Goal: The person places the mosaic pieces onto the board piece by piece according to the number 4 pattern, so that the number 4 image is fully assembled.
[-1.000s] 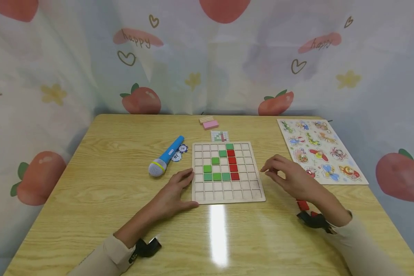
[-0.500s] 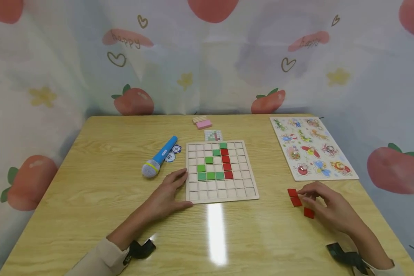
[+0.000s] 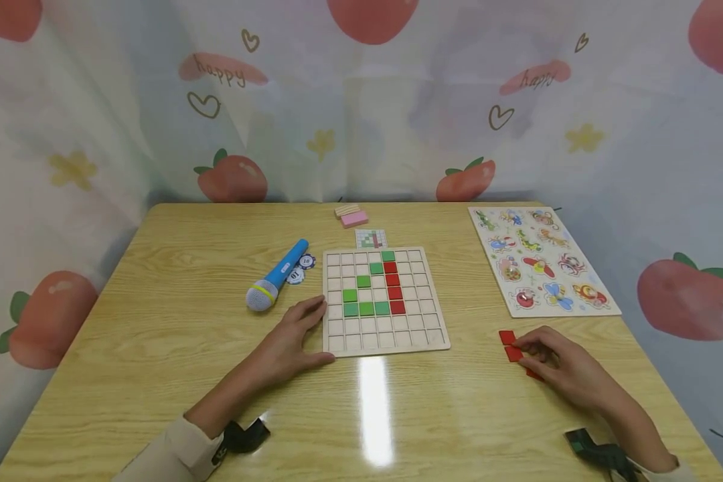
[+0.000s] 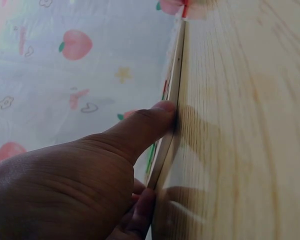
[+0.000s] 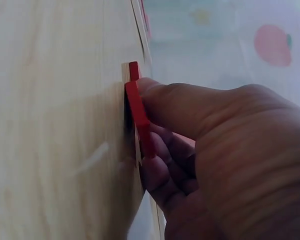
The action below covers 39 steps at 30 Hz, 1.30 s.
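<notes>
A square wooden grid board [image 3: 385, 339] lies on the table with green tiles and a column of red tiles in its cells. My left hand [image 3: 286, 351] rests at its near left corner, fingers along the left edge and the thumb [image 4: 140, 127] against the front edge. To the right of the board, my right hand [image 3: 569, 368] is over a small group of loose red tiles [image 3: 507, 337]. In the right wrist view its thumb and fingers pinch a tilted red tile [image 5: 138, 111]; another red tile [image 5: 134, 71] lies just beyond. The hand partly covers the group.
Behind the board lies a small pattern card [image 3: 370, 238], with pink and striped blocks [image 3: 354, 219] farther back. A blue toy microphone [image 3: 277, 276] and two numbered discs [image 3: 295, 275] are at left. At the right back lies an animal puzzle board [image 3: 500, 284].
My right hand has moved from beside the grid board down and right to the loose red tiles and now pinches one. The left hand stays at the board's corner. The head view shifted slightly.
</notes>
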Available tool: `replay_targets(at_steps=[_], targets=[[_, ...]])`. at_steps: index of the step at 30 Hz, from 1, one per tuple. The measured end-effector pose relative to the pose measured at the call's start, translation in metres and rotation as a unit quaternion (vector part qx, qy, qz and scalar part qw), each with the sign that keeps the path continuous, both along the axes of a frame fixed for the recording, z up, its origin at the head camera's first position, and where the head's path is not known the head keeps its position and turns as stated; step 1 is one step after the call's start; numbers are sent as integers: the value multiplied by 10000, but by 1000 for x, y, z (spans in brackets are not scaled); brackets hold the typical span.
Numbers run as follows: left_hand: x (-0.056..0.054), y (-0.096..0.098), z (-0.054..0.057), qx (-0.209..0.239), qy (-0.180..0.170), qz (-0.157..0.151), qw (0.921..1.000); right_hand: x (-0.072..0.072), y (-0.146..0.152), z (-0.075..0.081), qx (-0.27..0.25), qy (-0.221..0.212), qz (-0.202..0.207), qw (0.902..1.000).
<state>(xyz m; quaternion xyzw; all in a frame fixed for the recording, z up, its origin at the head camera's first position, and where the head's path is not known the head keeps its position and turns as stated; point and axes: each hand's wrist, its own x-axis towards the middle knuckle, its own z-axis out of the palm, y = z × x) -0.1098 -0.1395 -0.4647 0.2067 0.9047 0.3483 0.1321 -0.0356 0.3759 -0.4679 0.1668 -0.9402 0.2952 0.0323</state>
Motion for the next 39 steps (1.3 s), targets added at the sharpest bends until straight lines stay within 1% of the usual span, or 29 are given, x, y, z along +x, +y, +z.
replay_targets(at_steps=[4, 9, 16, 24, 29, 32, 34, 36, 39], targets=[[0, 0, 0, 26, 69, -36, 10000, -1, -3, 0, 16, 104, 4, 9999], [1, -1, -1, 23, 171, -116, 9998, -1, -7, 3, 104, 61, -40, 9999], [1, -2, -1, 59, 58, -57, 9999, -4, -12, 7, 306, -9, -48, 9995], [-1, -1, -3, -13, 34, -75, 10000, -8, -16, 10, 501, -92, -128, 9986], [-1, 0, -4, 27, 22, -88, 10000, -7, -16, 13, 496, -211, -81, 9985], [0, 0, -4, 16, 22, -69, 10000, -6, -20, 15, 254, -285, 123, 9992], [0, 1, -2, -2, 10, -65, 10000, -8, -26, 16, 67, -242, 390, 9989], [0, 1, -1, -31, -1, -56, 10000, -12, -34, 18, -71, -93, 773, 9969], [0, 1, -1, -40, -4, -41, 10000, -24, -53, 26, 18, 252, 1266, 9916]])
